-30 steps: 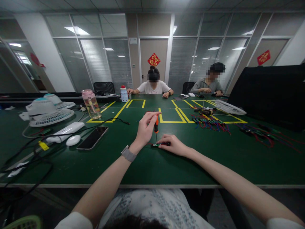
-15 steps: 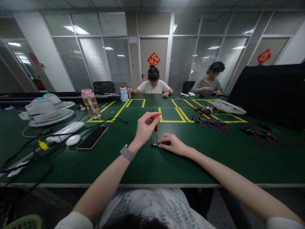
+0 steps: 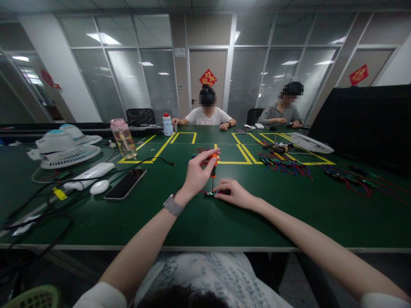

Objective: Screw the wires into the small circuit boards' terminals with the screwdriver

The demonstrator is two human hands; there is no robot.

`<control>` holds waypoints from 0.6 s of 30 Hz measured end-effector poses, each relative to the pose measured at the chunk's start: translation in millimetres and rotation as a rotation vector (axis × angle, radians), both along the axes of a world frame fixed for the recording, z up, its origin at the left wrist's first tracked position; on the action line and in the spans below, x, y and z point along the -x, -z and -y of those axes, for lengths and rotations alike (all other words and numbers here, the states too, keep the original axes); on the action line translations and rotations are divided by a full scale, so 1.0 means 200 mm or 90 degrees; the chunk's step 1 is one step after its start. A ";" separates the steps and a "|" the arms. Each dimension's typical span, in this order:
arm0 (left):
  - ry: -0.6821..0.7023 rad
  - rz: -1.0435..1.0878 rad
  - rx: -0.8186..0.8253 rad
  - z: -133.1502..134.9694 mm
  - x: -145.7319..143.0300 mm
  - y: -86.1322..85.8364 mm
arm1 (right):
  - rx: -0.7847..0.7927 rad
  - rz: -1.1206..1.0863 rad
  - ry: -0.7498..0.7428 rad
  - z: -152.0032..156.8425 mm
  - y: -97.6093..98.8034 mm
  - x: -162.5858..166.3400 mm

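My left hand is closed round the top of an orange and black screwdriver, thumb and fingers at its handle. The screwdriver stands almost upright, its thin shaft pointing down at a small circuit board with a red wire. That board lies on the green tabletop. From the right, my right hand grips the board's end between thumb and fingers, partly hiding it. Whether the tip sits in a screw is too small to tell.
Wired boards lie in a pile at the right, near a white keyboard. A phone, a white mouse, black cables, a drink bottle and fans occupy the left. Two people sit across the table.
The fingers of my left hand have shifted a little on the screwdriver handle, showing more wires behind them. My right hand stays on the board. The view has moved slightly.
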State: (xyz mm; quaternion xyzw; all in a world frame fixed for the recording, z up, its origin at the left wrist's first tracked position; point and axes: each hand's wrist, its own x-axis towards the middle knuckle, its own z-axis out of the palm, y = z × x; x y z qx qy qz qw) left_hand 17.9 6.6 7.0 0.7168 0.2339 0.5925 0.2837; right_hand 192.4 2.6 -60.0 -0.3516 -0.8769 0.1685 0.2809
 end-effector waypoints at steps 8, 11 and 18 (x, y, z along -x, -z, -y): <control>-0.141 -0.065 -0.129 0.02 0.01 -0.01 | 0.003 0.006 0.006 0.00 0.00 0.00; -0.071 -0.059 -0.110 0.01 0.01 -0.01 | -0.001 0.000 -0.002 -0.01 0.00 0.00; -0.017 -0.018 -0.017 0.00 0.00 0.00 | 0.005 0.004 0.002 0.00 0.00 -0.01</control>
